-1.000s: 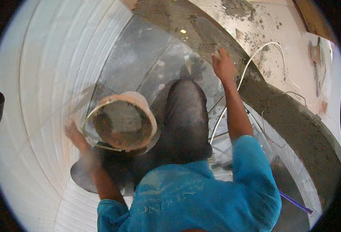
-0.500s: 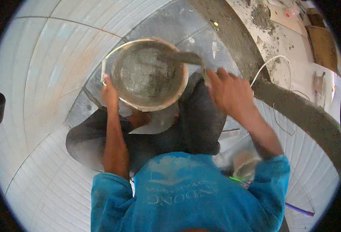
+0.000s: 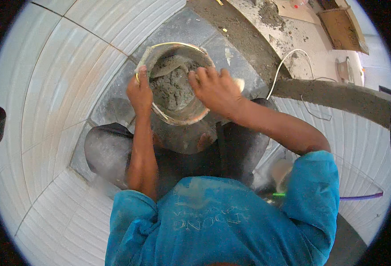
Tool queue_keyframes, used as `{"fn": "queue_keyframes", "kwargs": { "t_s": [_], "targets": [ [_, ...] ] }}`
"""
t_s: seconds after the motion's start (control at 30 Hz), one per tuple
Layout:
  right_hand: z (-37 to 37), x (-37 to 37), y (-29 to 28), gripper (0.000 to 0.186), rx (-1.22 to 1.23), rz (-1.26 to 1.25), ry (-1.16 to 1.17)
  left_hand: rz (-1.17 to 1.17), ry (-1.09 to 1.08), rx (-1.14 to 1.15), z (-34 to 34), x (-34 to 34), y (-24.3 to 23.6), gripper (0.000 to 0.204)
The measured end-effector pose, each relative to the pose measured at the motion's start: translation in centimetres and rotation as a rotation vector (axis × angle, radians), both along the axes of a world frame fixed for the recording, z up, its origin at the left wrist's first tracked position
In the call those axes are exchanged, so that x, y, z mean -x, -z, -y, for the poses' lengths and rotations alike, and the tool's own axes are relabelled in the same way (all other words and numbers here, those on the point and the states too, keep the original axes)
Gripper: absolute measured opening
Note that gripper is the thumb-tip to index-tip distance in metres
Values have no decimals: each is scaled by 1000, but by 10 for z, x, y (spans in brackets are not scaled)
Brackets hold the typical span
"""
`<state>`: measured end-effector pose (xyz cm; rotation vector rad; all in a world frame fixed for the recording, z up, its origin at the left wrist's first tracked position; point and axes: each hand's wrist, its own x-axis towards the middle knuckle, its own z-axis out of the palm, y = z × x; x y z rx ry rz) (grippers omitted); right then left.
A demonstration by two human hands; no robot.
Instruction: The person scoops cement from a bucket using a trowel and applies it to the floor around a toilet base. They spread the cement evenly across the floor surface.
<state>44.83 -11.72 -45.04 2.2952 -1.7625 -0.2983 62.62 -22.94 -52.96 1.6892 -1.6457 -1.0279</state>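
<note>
A round bucket (image 3: 188, 111) stands between my bent legs, its inside coated in grey and holding lumpy wet mortar (image 3: 169, 86). My left hand (image 3: 139, 91) is closed on the bucket's handle at its left side. My right hand (image 3: 215, 93) is closed on a trowel, over the right part of the bucket. The trowel's mortar-smeared blade (image 3: 166, 66) reaches down into the mix; much of its grip is hidden under my fingers.
White tiled walls (image 3: 45, 106) curve round my left. Grey floor tiles (image 3: 164, 31) lie ahead. A mortar-coated ledge (image 3: 332, 99) runs at right, with a white cord (image 3: 310, 62), cardboard (image 3: 337, 29) and scattered debris behind it. A small container (image 3: 280, 168) sits by my right elbow.
Both hands have come to the bucket: my left onto its handle, my right with the trowel, whose blade has moved down and left into the mix. The bucket has shifted up from the lower left.
</note>
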Motion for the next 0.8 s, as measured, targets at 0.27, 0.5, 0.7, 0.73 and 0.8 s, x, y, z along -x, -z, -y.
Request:
{"fn": "queue_keyframes", "kwargs": {
  "t_s": [0.27, 0.5, 0.7, 0.73, 0.8],
  "targets": [
    [-15, 15, 71, 35, -481, 880, 664, -73, -17, 15, 13, 6, 15, 50],
    [-55, -20, 111, 35, -607, 887, 543, -40, -73, 4, 21, 7, 28, 44],
    [-48, 30, 20, 40, -558, 438, 505, 88, -52, 51, 24, 9, 26, 45],
    [-38, 42, 19, 40, -546, 386, 606, 118, -25, 14, 25, 9, 26, 46],
    [-13, 54, 48, 39, -492, 477, 642, 150, 5, 11, 26, 9, 26, 49]
  ]
}}
